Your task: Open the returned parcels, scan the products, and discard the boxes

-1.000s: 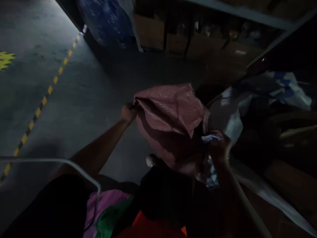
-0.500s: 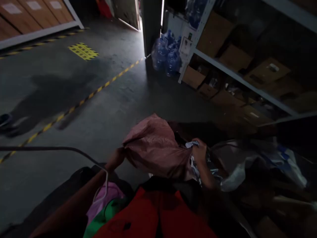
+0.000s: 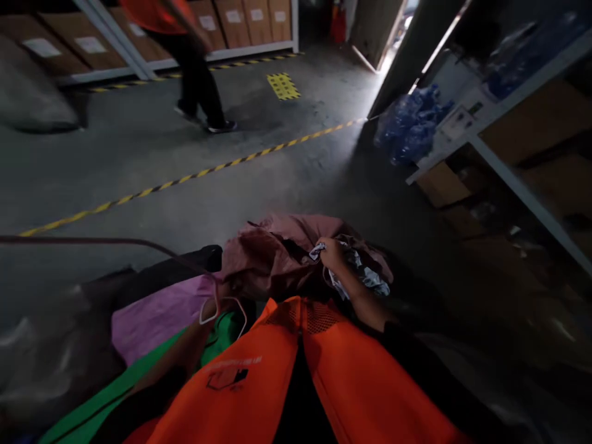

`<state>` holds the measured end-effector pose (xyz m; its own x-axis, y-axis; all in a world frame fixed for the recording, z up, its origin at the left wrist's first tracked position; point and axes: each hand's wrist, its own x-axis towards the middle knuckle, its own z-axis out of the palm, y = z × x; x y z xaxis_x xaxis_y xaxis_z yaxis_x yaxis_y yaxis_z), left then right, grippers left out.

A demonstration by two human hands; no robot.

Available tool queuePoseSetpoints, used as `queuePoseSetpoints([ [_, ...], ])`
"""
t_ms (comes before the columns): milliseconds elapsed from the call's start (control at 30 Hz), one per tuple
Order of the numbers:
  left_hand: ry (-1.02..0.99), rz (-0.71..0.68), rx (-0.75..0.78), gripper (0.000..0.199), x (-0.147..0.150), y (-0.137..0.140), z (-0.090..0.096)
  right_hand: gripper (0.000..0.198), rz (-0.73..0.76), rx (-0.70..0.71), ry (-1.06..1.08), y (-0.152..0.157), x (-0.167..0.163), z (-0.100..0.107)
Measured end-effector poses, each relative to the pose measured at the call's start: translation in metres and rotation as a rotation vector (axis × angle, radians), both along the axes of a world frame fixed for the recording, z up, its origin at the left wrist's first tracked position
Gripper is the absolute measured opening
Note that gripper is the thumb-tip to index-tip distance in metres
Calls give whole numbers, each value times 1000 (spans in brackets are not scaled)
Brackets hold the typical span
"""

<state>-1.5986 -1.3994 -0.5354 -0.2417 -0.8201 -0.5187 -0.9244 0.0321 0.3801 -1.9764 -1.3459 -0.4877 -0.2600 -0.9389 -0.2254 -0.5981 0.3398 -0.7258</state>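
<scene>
A pinkish-brown woven sack [image 3: 277, 240] lies bunched in front of me, its mouth gaping on a dark inside. My left hand [image 3: 224, 293] is dim, closed on the sack's near left edge, its fingers partly hidden. Over the sack's right part, my right hand [image 3: 332, 254] is closed in a fist around crumpled silvery-white sheeting [image 3: 365, 277]. A small end of it pokes out past the fingers, and the rest trails below the wrist against the sack. Whether it is plastic or cloth I cannot tell.
A cable [image 3: 139, 240] crosses from the left past my left wrist. Purple fabric [image 3: 161, 311] and green fabric [image 3: 111, 382] lie at my left. Another person [image 3: 197, 68] walks beyond the striped floor tape [image 3: 222, 165]. Shelving with cartons [image 3: 444, 184] and bagged blue bottles [image 3: 411, 126] stand right.
My view has turned left, bringing another person into sight. The sack is drawn in and more bunched, its opening now showing. My right hand has kept its hold on the sheeting.
</scene>
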Motion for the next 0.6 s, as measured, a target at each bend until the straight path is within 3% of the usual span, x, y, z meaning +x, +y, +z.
queuePoseSetpoints([
  [67,-60,75,-69,30,-12,4,9,29,127,80,17,-21,0,-24],
  [167,-66,94,-216,37,-54,-1,26,22,317,181,25,-45,2,-56],
  [233,-11,-12,-264,39,-92,-13,35,22,446,212,8,-58,5,-69],
  [333,40,-228,-200,38,-140,-37,35,42,592,208,-20,-67,9,-72],
  [433,-2,-318,-123,43,-157,-48,26,61,621,156,-2,-59,-1,-64],
  [500,-50,-310,-111,52,-154,-46,22,69,560,154,50,-42,-17,-59],
  [600,-90,-279,-124,50,-141,-36,21,69,427,283,138,-14,-43,-61],
])
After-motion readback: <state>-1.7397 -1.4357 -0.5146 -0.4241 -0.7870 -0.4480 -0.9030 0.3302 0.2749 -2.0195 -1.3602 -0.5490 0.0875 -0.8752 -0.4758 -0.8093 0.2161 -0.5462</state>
